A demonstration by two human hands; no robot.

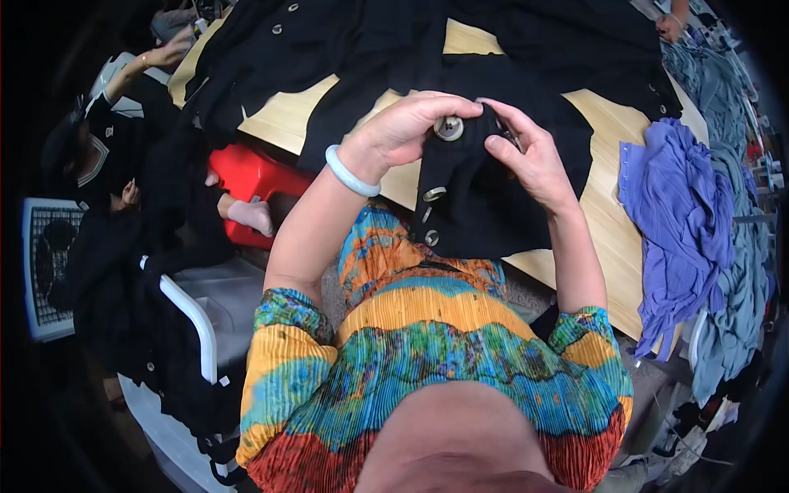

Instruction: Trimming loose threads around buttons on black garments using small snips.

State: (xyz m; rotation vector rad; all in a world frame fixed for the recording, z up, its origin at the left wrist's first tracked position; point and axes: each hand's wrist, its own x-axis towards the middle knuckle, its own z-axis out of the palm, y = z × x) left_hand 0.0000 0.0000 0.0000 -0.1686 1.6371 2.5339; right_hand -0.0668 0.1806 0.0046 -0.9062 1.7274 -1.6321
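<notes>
A black garment [485, 205] with large pale, dark-centred buttons hangs over the table edge in front of me. My left hand [403, 127] pinches a fold of its cloth beside the top button [449, 128]. Below that button, two more buttons run down the front edge. My right hand [530, 156] is closed at the same fold, its fingertips close to my left thumb and forefinger. Something small and dark, partly shiny, shows between the right fingers, mostly hidden. A pale bangle [352, 174] circles my left wrist.
More black garments [378, 37] spread over the wooden table [612, 164]. A purple pleated garment [678, 222] and grey-green cloth [735, 189] drape at the right. Leftward are a red stool [255, 181], a grey chair [193, 316] and a seated person [107, 156].
</notes>
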